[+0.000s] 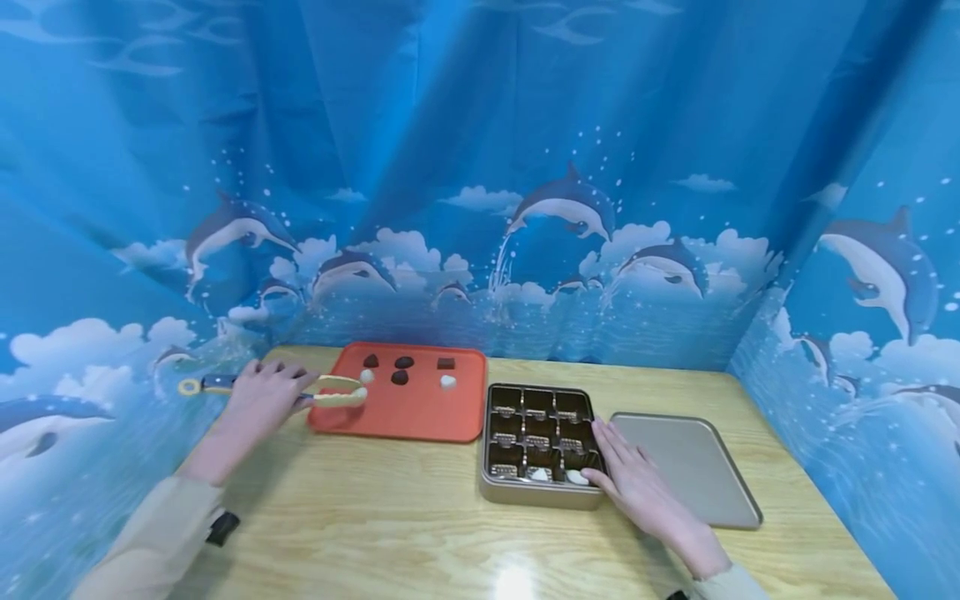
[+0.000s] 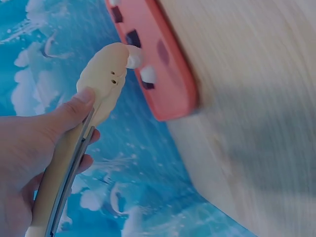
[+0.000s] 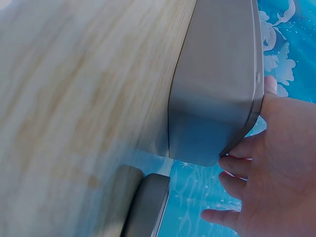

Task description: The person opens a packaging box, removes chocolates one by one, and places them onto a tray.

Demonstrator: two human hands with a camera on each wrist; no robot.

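Note:
My left hand (image 1: 266, 392) grips a pair of tongs (image 2: 101, 81) with cream-coloured heads, stretched over the left part of a red tray (image 1: 420, 417). A white chocolate piece (image 2: 134, 57) shows at the tips of the tongs. Another white piece (image 1: 367, 376) lies on the tray close by, with several dark chocolates (image 1: 400, 377) around it. My right hand (image 1: 637, 479) rests against the right rim of a metal tin (image 1: 540, 496), thumb at its near corner, fingers stretched along the side. The tin's brown divided insert (image 1: 537, 417) bears two white pieces (image 1: 540, 475) in its near row.
A flat metal lid (image 1: 686, 458) lies on the wooden table (image 1: 375, 517) to the right of the tin. Behind and at both sides hangs a blue dolphin-print curtain (image 1: 450, 167). The tray's right edge is close beside the tin.

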